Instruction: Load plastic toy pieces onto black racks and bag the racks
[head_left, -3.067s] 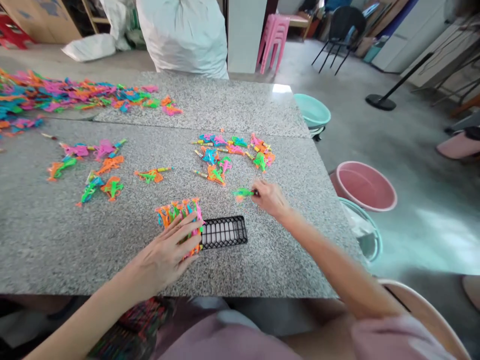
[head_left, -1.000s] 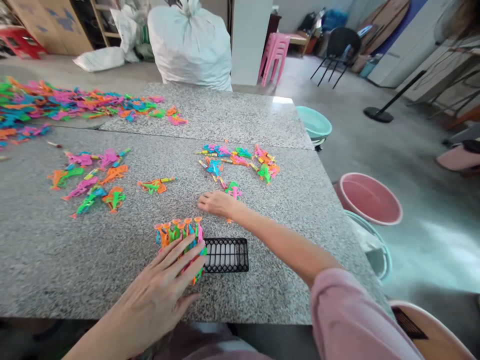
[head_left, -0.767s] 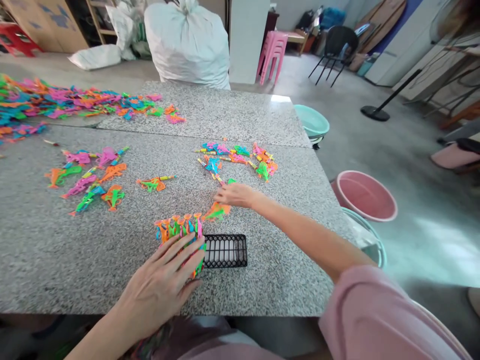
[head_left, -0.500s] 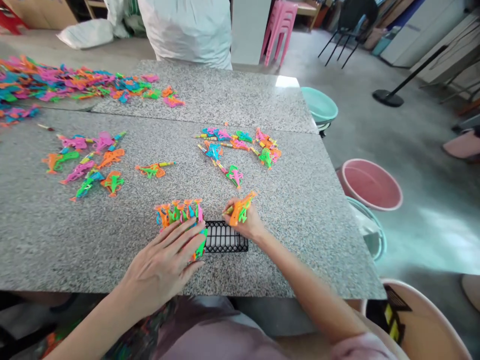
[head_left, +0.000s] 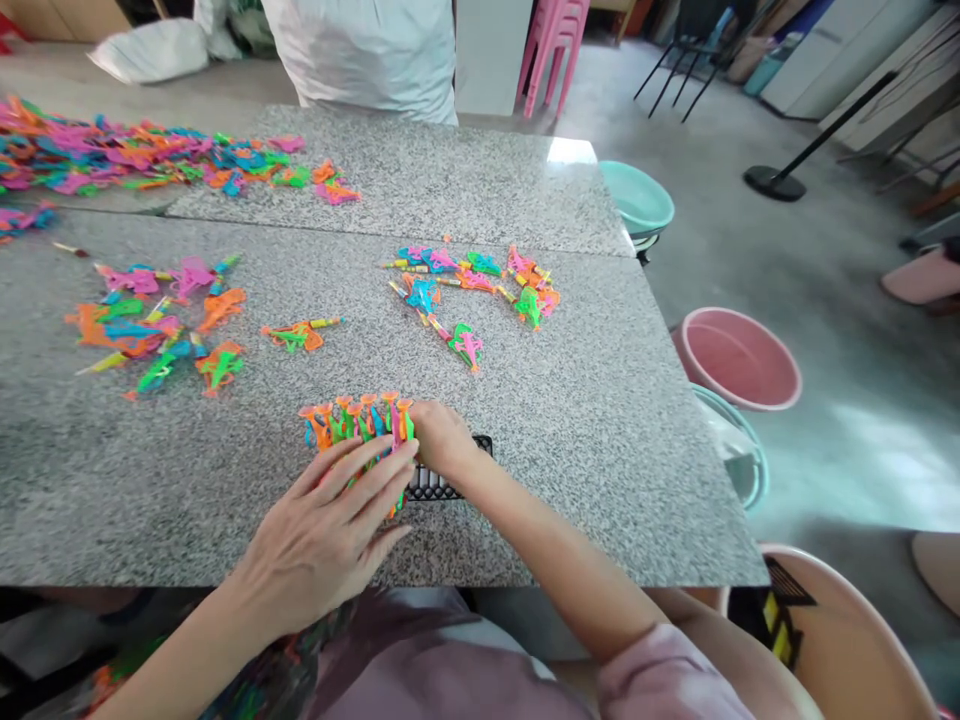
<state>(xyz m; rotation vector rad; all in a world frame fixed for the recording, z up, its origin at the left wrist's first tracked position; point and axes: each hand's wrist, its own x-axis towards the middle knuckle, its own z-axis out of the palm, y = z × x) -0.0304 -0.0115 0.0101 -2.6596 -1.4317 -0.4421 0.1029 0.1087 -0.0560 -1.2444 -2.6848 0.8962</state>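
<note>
My left hand lies with its fingers stretched over a row of bright plastic toys standing upright in a black rack. The toys have orange tips at the top, and their lower parts are mostly under my fingers. My right hand is at the right end of that row, closed on an orange-and-green toy that is mostly hidden behind the fingers. Bare rack slots show below and right of this hand.
Loose toys with yellow sticks lie in a left group and a right group, with a single toy between. A large toy pile covers the back left. Basins stand beyond the table's right edge.
My right hand has moved left with the orange-and-green toy, up against the row. My left hand stays over the toys. Another toy with a yellow stick now shows in the left group.
</note>
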